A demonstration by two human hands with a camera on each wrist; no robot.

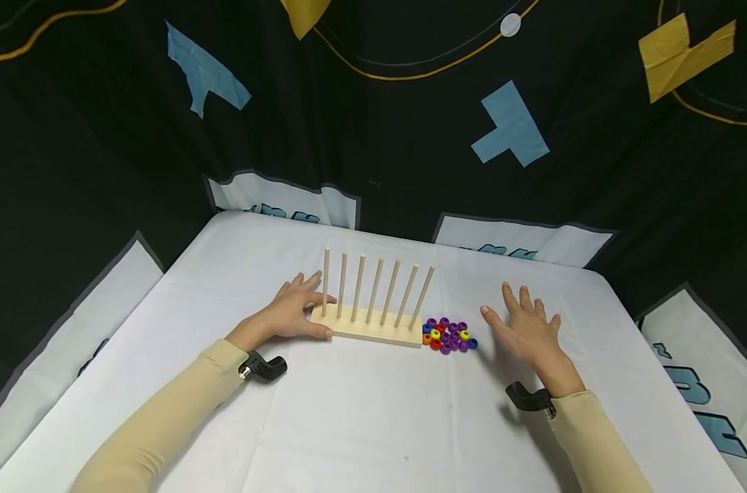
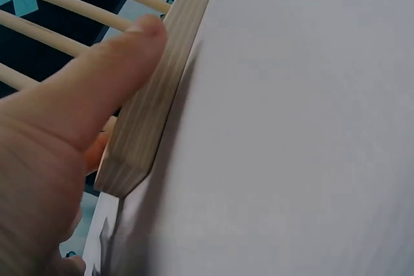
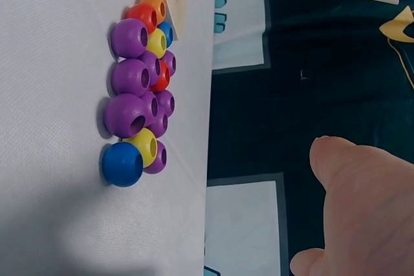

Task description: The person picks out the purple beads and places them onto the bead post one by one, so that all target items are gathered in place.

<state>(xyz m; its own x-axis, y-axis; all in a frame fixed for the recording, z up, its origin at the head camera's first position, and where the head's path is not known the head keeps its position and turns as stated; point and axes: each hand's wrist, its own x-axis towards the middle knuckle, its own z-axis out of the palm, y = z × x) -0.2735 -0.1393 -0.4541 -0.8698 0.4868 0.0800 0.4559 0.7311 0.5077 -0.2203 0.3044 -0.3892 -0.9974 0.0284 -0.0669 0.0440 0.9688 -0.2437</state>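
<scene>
A pale wooden peg stand (image 1: 373, 330) with several upright dowels sits in the middle of the table. My left hand (image 1: 296, 311) grips the left end of its base, thumb along the front and index finger behind. In the left wrist view the thumb (image 2: 123, 63) lies against the base's front edge (image 2: 152, 105). Colourful round beads (image 1: 453, 335), mostly purple with some blue, yellow, red and orange, are clustered against the stand's right end. Holes show in the beads (image 3: 132, 75) in the right wrist view. To their right my right hand (image 1: 527, 332) hovers with fingers spread, holding nothing.
A white cloth (image 1: 348, 424) covers the table. Black curtains (image 1: 373, 137) with blue and yellow tape pieces hang behind it. White printed panels (image 1: 521, 239) border the table's back and sides. Each wrist carries a small black camera mount (image 1: 267, 368).
</scene>
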